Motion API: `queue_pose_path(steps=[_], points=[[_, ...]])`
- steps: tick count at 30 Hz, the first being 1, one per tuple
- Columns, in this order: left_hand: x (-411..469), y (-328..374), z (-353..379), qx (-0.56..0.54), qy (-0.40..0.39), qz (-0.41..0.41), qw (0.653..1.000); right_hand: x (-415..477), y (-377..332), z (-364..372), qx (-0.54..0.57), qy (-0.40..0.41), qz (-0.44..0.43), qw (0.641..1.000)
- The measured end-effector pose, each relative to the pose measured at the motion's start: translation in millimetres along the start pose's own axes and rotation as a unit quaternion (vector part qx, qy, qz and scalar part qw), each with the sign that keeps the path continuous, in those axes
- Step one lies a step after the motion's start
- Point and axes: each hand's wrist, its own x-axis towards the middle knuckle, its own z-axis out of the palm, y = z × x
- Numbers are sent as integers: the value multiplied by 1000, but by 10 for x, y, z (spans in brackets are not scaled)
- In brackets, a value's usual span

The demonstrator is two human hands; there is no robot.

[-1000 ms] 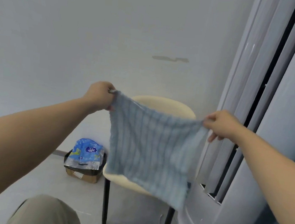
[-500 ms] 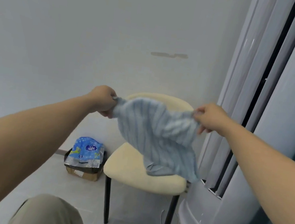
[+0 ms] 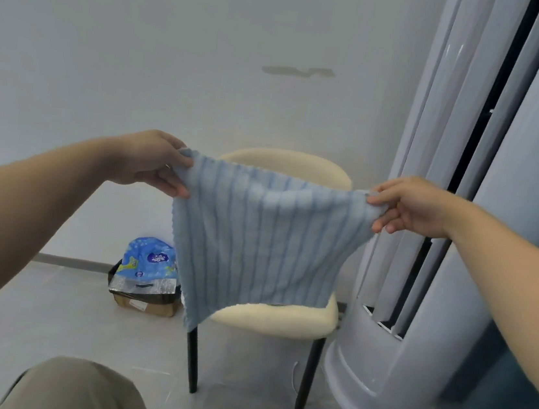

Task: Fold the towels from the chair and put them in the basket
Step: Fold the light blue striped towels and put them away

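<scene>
A light blue striped towel hangs spread in the air between the two hands, stripes running down, its top edge sagging a little in the middle; the left hand pinches the towel's upper left corner between thumb and curled fingers; the right hand pinches the upper right corner the same way; the hands are held well apart. Behind and below the towel stands a cream chair on dark legs; past the right hand rises a tall white appliance; below the left hand, on the floor, a blue packet sits on a small cardboard box.
</scene>
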Motion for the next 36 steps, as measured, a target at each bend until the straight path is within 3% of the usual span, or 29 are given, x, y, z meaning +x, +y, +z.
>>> queue_pose_path(steps=[5, 11, 15, 19, 20, 22, 23, 24, 27, 30, 36], points=[[102, -89, -162, -2, -86, -48, 995, 239, 121, -152, 41, -44, 34, 998], [683, -460, -110, 89, -49, -109, 989, 812, 291, -87, -51, 13, 73, 996], [1066, -660, 23, 80, 47, -55, 994, 1029, 307, 63, -216, 68, -20, 974], [1089, -790, 199, 109, 2, -13, 994, 1083, 305, 144, -289, 92, -57, 951], [1093, -807, 193, 111, 36, 13, 993, 1066, 306, 161, -293, 94, -55, 950], [1107, -826, 143, 99, 90, 39, 990, 1041, 325, 217, -268, 42, -39, 962], [1087, -827, 155, 120, 65, 27, 990, 1036, 337, 225, -259, 35, -41, 964], [1052, -834, 181, 142, 44, 12, 989, 1021, 337, 224, -255, 60, -50, 964], [1028, -841, 176, 142, 116, 25, 983, 977, 340, 169, -225, 80, -50, 970], [948, -787, 145, 166, 121, 25, 978, 911, 381, 125, -201, 119, -67, 970], [721, -615, 48, 160, 102, 43, 981, 751, 370, -1, -101, 97, -65, 988]])
